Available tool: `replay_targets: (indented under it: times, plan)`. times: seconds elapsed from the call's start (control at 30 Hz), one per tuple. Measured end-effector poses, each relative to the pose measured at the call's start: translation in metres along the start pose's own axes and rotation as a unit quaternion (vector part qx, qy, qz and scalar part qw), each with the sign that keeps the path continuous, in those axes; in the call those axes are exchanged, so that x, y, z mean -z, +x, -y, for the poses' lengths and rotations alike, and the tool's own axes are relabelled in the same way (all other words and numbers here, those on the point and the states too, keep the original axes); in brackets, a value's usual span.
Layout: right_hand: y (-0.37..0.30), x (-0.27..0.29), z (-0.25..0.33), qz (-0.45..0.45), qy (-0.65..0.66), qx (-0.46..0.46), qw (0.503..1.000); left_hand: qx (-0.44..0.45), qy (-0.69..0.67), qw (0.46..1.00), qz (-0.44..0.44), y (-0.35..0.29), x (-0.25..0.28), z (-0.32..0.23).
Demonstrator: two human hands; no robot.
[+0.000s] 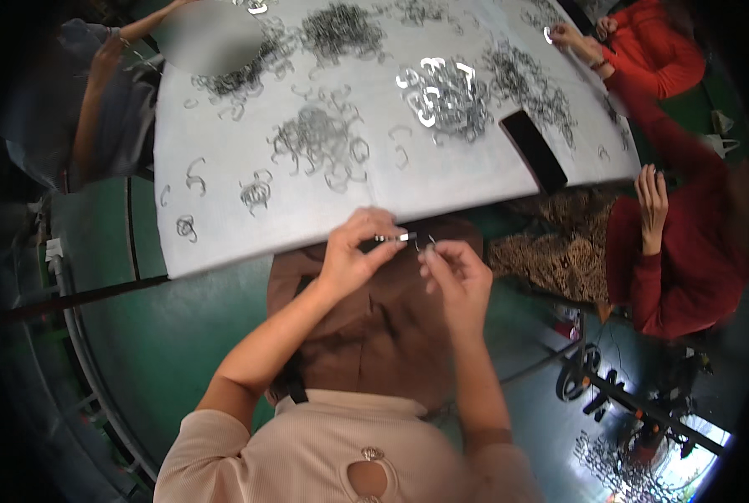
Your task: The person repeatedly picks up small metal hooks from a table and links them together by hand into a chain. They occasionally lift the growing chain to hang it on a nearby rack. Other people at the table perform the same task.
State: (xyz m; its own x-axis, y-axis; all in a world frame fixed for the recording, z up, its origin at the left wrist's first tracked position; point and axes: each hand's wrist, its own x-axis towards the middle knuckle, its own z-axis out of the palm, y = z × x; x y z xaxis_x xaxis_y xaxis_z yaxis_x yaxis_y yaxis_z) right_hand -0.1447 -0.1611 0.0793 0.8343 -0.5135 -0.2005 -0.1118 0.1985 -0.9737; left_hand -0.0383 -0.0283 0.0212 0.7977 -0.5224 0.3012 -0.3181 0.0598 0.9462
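Note:
Just off the near edge of the white table, both my hands are raised over my lap. My left hand is closed on a small shiny metal piece, which sticks out past the fingertips toward the right. Close beside it, my right hand pinches a thin curved metal ring piece. The two pieces almost meet; whether they touch is too small to tell. On the table in front of me lies a loose heap of curved metal rings, with a few smaller clumps to its left.
A brighter heap of metal pieces lies right of centre, near a black phone. More heaps cover the far side. One person sits at the left; people in red and dark red are at the right. A blurred grey oval hides the far left corner.

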Motion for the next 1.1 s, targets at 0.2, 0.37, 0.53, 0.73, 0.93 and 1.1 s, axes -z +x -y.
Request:
replay_targets:
  times: [0.2, 0.37, 0.53, 0.73, 0.93, 1.1]
  plan:
    - [0.001, -0.007, -0.013, -0.029, 0.001, 0.03, 0.999, -0.007, -0.008, 1.0, -0.005, 0.0, -0.007, 0.002]
    - [0.006, -0.012, -0.018, -0.037, -0.011, 0.067, 0.997, -0.019, 0.005, 1.0, 0.014, 0.005, -0.008, -0.001]
    - [0.005, -0.007, -0.014, -0.047, -0.015, 0.089, 0.995, -0.048, 0.098, 0.992, 0.055, 0.042, 0.015, 0.0]
    - [0.012, -0.002, -0.01, -0.056, -0.028, 0.086, 0.994, -0.061, 0.342, 0.936, 0.05, 0.198, 0.04, 0.06]
    - [0.014, 0.002, -0.016, -0.032, -0.041, 0.093, 0.994, -0.078, 0.436, 0.863, 0.242, 0.263, 0.031, 0.08]
    - [0.015, 0.004, -0.021, -0.023, -0.046, 0.096, 0.994, -0.044, 0.475, 0.841, 0.257, 0.266, 0.035, 0.073]
